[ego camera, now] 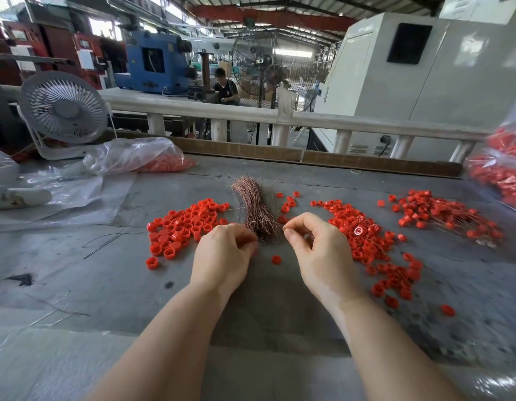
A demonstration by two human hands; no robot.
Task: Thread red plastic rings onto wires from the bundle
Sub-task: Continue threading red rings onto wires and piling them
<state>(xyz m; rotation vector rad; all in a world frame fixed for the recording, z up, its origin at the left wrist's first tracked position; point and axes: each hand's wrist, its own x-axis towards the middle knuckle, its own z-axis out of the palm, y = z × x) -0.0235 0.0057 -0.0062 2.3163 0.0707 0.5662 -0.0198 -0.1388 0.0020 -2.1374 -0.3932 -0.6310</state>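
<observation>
A bundle of thin copper-coloured wires (pixel 255 209) lies on the grey table (pixel 268 299), between my hands. My left hand (pixel 225 253) sits at the bundle's near end with its fingers curled; a sliver of red at the fingertips suggests a red ring, mostly hidden. My right hand (pixel 314 241) pinches a thin wire between thumb and forefinger just right of the bundle. Loose red rings lie in a pile on the left (pixel 184 224) and in another on the right (pixel 363 235). One single ring (pixel 276 259) lies between my hands.
Rings with wires through them lie in a heap at far right (pixel 442 215). Plastic bags of red rings sit at back left (pixel 152 157) and at the right edge (pixel 502 175). A white fan (pixel 64 111) stands at back left. Loose dark wires (pixel 115 235) lie left.
</observation>
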